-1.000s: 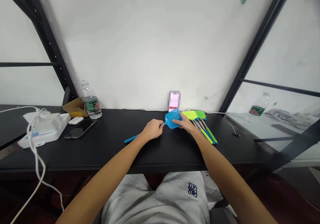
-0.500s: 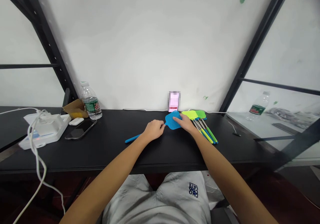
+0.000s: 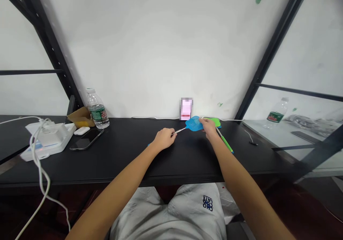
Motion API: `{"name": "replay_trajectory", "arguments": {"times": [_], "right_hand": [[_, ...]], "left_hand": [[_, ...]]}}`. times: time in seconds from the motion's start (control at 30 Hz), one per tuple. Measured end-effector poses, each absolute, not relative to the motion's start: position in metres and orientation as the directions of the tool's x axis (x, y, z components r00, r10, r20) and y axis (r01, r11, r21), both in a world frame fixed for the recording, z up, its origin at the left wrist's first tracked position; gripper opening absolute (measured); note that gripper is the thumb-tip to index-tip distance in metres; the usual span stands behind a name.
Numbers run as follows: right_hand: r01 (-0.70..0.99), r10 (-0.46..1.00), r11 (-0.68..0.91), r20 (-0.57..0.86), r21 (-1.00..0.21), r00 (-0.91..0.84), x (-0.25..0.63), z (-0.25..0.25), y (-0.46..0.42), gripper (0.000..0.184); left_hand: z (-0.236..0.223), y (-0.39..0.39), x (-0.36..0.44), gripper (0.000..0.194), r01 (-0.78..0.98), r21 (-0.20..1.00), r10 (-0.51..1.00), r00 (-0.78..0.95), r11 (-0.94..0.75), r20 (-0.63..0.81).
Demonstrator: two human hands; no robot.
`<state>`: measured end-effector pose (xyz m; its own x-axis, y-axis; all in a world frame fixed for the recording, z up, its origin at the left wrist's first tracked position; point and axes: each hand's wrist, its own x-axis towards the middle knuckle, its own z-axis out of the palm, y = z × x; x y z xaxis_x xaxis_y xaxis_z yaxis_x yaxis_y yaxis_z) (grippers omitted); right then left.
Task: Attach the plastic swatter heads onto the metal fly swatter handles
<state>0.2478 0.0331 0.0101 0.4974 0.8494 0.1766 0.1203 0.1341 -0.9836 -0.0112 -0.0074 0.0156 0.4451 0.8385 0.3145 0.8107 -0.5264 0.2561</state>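
Observation:
A blue fly swatter head [image 3: 193, 124] is pinched at its right edge by my right hand [image 3: 209, 128]. My left hand [image 3: 163, 139] is closed around the swatter's handle, and a bare metal rod [image 3: 179, 130] shows between the hand and the head. A short blue tip of the handle [image 3: 148, 145] sticks out to the left of my left hand. Behind my right hand lies a pile of green and yellow fly swatters [image 3: 217, 122], their handles [image 3: 225, 144] pointing toward me.
A black desk [image 3: 128, 161] runs along a white wall. On the left stand a water bottle [image 3: 97, 108], a cardboard box [image 3: 80, 116], a dark phone [image 3: 86, 138], a white earbud case [image 3: 81, 130] and a white device with cables [image 3: 46, 136]. A small pink screen [image 3: 186, 108] stands against the wall.
My right hand has pulled the blue head to the right, away from my left hand, and the metal rod now shows between them. Less of the blue handle sticks out on the left.

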Motion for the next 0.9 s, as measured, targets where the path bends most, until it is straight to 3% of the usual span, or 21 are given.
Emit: {"name": "replay_trajectory", "arguments": {"times": [0.17,0.3,0.47,0.57,0.9], "right_hand": [[-0.082,0.818,0.217,0.136,-0.973,0.559,0.252,0.011,0.037,0.040],[-0.181,0.895,0.216,0.120,-0.960,0.429,0.242,0.014,0.033,0.041],[0.010,0.994,0.111,0.111,-0.994,0.006,0.207,0.008,0.019,0.046],[0.111,0.984,0.144,0.130,-0.983,-0.124,0.186,0.000,0.013,0.051],[-0.056,0.988,0.156,0.155,-0.986,0.019,0.189,0.002,0.016,0.048]], "left_hand": [[0.015,-0.007,-0.010,0.030,0.817,0.263,0.849,0.435,-0.512,0.300],[0.017,-0.008,-0.009,0.033,0.819,0.268,0.846,0.413,-0.507,0.336],[0.017,-0.011,-0.006,0.033,0.808,0.304,0.843,0.385,-0.505,0.377],[0.015,-0.011,-0.005,0.031,0.763,0.314,0.805,0.425,-0.564,0.414],[0.013,-0.010,-0.005,0.024,0.730,0.316,0.782,0.474,-0.606,0.406]]}}
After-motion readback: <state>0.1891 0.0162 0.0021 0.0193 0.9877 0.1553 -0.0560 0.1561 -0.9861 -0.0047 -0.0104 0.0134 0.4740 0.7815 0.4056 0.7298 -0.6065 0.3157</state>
